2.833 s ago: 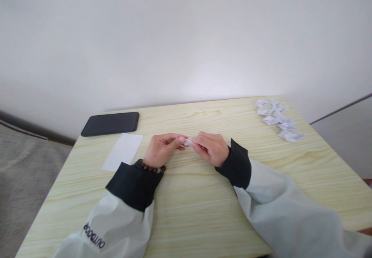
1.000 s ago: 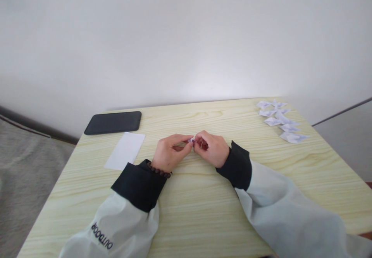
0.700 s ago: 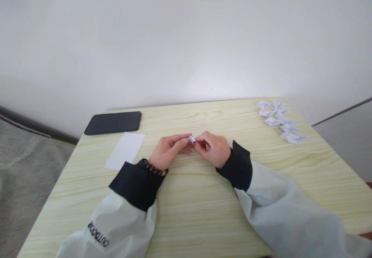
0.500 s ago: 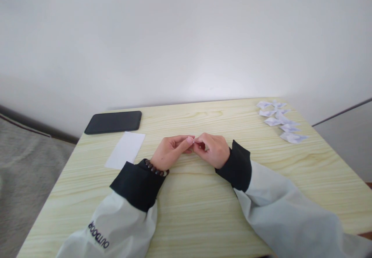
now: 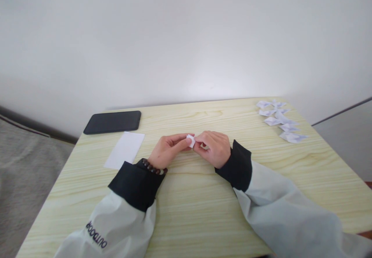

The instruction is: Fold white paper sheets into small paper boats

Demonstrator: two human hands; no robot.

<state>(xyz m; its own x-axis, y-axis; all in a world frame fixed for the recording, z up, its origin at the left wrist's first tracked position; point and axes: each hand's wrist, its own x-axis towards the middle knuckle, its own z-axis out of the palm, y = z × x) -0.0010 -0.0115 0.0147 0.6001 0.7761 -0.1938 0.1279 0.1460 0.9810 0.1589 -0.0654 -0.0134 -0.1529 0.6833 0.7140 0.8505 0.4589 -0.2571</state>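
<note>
A small piece of folded white paper is pinched between my two hands above the middle of the table. My left hand, with a dark bead bracelet at the wrist, grips its left side between thumb and fingers. From the other side, my right hand holds the paper's right edge with thumb and forefinger, the remaining fingers curled. Fingers cover part of the paper, so its full shape is hidden.
Flat white paper lies left of my hands, and a black phone rests behind it. Several folded white paper boats are grouped at the table's back right. Behind the wooden table stands a white wall.
More of the folded paper now shows between my fingertips, its white face turned into view. My left hand has shifted slightly left; the things on the table stay put.
</note>
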